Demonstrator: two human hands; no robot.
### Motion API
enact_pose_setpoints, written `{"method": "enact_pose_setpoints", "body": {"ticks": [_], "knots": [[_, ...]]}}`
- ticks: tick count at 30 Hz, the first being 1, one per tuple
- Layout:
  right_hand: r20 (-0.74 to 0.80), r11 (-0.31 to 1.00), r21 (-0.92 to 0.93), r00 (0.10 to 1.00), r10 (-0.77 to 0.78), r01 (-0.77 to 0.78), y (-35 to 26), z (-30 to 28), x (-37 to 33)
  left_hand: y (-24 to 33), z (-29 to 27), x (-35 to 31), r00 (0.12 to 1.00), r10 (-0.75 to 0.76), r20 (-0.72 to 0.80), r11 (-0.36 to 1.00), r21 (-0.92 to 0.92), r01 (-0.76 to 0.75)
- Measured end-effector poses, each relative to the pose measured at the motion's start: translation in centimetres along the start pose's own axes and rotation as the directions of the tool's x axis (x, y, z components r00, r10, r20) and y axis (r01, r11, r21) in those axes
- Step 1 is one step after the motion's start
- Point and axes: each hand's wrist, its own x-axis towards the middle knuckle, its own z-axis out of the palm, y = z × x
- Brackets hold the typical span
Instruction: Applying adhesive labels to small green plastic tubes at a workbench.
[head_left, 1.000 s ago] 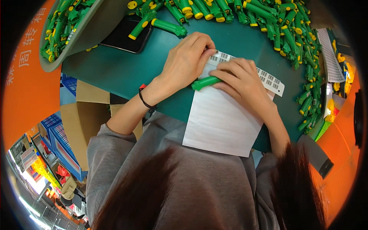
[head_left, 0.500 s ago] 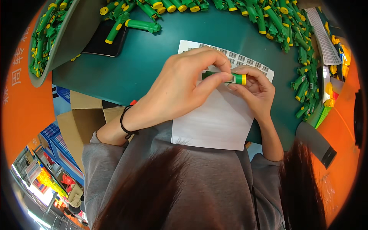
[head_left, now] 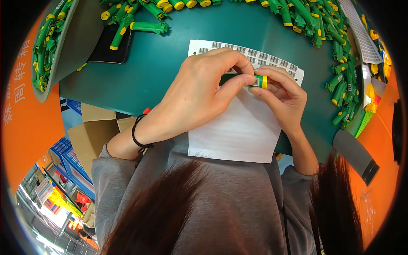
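Between my hands, above a label sheet, lies a small green plastic tube with a yellow end (head_left: 264,82). My right hand (head_left: 285,95) grips it near the yellow end, thumb and fingers closed. The thumb and forefinger of my left hand (head_left: 197,87) press together on its side, at a small white barcode label (head_left: 257,81). The left fingers hide the tube's other end. Beneath both hands, the white label sheet (head_left: 233,138) has rows of barcode stickers along its far part and a bare lower part that hangs over the table's near edge.
Many similar green tubes (head_left: 301,19) are heaped along the far and right sides of the green table (head_left: 165,51). A dark phone-like slab (head_left: 111,46) lies far left, beside a grey bin (head_left: 80,38) of tubes. An opened cardboard box (head_left: 95,136) stands below the left edge.
The view has shifted slightly, so the table and heaps sit a little differently. Both hands keep their hold on the tube; my left thumb and forefinger have moved slightly toward its yellow end.
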Motion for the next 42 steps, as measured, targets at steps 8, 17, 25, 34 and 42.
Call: {"method": "enact_pose_setpoints", "body": {"ticks": [8, 17, 25, 34, 42], "knots": [[0.036, 0.999, 0.017, 0.999, 0.027, -0.027, -0.7, -0.1, 0.2, -0.2, 0.7, -0.1, 0.992, -0.038, -0.123, 0.990, -0.142, 0.021], [0.093, 0.820, -0.513, 0.966, -0.242, 0.254, -2.5, 0.2, 2.1, -2.2, -6.6, -2.3, 0.960, 0.081, -0.268, 0.984, 0.175, -0.035], [0.185, 0.517, -0.821, 0.969, -0.161, 0.243, -0.3, 0.8, 5.8, -5.3, -15.4, 1.4, 0.449, 0.844, -0.294, 0.251, 0.956, 0.153], [0.093, 0.657, -0.726, 0.975, -0.200, 0.204, 1.2, 2.1, 5.7, -8.5, -2.1, 0.3, 0.867, 0.460, -0.193, 0.798, 0.517, -0.309], [0.099, 0.646, -0.738, 0.979, -0.181, 0.194, 0.8, 2.1, 6.0, -7.7, -2.2, 0.5, 0.904, 0.340, -0.259, 0.885, 0.413, -0.215]]}}
